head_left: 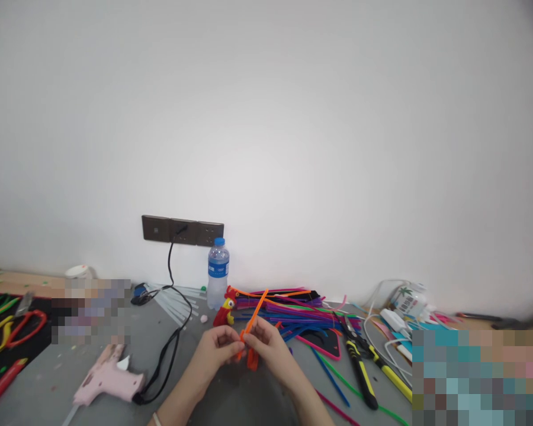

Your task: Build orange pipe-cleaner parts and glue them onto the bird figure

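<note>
Head view: left hand [217,346] and right hand [266,342] meet, both pinched on the orange pipe cleaner [250,328] at six o'clock. Its free end, angling toward twelve, may topple the red chenille bird [225,310].

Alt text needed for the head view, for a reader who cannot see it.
Left hand and right hand together pinch an orange pipe cleaner above a grey table. Behind lie a pile of coloured pipe cleaners, a red chicken figure and a water bottle; a pink glue gun lies left.
</note>
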`<state>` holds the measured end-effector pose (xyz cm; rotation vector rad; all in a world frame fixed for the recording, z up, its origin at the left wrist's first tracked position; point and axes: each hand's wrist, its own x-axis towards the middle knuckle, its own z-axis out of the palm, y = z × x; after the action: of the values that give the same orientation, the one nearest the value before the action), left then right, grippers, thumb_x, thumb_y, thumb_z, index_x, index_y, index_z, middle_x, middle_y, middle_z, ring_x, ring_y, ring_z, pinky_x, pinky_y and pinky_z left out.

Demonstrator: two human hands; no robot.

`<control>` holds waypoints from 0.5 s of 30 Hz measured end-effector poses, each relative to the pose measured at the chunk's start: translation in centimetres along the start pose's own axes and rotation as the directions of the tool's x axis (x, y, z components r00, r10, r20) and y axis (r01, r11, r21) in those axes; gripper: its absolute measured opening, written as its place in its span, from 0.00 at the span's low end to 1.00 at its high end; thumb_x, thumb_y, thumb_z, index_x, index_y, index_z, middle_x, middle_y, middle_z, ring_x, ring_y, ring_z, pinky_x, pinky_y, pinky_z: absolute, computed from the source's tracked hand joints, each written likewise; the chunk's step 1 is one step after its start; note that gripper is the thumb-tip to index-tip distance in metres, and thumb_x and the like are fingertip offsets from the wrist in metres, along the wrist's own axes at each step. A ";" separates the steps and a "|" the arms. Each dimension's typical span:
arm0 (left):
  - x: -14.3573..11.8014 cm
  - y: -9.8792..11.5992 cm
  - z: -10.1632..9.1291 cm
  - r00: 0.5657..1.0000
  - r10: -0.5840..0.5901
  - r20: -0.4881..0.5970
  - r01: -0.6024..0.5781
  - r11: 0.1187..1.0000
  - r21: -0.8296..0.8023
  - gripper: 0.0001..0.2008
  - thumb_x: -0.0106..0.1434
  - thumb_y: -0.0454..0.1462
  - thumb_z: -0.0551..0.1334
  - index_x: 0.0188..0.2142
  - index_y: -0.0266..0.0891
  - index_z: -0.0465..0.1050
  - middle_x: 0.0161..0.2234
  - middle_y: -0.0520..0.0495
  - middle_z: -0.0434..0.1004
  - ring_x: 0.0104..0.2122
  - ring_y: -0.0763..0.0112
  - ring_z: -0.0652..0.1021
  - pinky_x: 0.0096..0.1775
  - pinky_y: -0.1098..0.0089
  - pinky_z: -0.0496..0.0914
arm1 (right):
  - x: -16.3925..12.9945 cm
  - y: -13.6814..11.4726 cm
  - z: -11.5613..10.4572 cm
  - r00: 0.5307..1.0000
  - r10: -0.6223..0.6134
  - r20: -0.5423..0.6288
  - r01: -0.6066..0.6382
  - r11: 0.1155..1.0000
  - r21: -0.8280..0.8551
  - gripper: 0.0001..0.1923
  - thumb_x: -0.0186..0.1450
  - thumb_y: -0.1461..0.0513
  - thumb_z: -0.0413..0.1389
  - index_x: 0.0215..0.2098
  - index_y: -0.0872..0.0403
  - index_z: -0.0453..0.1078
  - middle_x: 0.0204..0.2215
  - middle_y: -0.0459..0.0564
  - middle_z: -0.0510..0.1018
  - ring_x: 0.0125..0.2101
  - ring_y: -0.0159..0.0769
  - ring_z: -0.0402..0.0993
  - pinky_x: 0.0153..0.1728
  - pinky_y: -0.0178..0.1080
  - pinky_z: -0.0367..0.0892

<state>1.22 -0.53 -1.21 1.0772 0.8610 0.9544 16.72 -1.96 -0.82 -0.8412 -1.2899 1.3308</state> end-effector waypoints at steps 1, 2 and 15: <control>-0.1 0.1 0.0 1.000 -0.001 -0.001 0.001 1.000 0.002 0.20 0.40 0.46 0.75 0.22 0.35 0.71 0.17 0.53 0.75 0.18 0.77 0.70 0.24 0.75 0.62 | 0.0 0.0 0.0 1.000 0.002 0.005 -0.002 1.000 0.007 0.18 0.55 0.50 0.64 0.29 0.54 0.67 0.24 0.43 0.71 0.23 0.31 0.68 0.27 0.34 0.65; -0.1 0.1 0.0 1.000 -0.002 0.001 0.002 1.000 0.006 0.20 0.41 0.46 0.75 0.22 0.35 0.71 0.17 0.53 0.75 0.18 0.77 0.69 0.24 0.75 0.62 | 0.0 0.0 0.0 1.000 0.004 0.007 -0.004 1.000 0.011 0.18 0.55 0.50 0.64 0.29 0.54 0.67 0.24 0.43 0.71 0.23 0.31 0.68 0.27 0.34 0.65; -0.7 0.6 0.3 0.998 -0.058 0.019 0.058 0.998 -0.009 0.19 0.41 0.45 0.75 0.24 0.35 0.72 0.20 0.50 0.77 0.20 0.74 0.73 0.26 0.73 0.66 | -0.5 -1.6 -0.9 1.000 -0.020 -0.012 0.019 0.998 -0.055 0.16 0.56 0.52 0.65 0.31 0.55 0.71 0.26 0.46 0.74 0.27 0.34 0.71 0.31 0.36 0.65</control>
<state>1.14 -1.14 -0.48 1.0458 0.8668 0.8983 18.05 -2.42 0.48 -0.8713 -1.3263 1.2776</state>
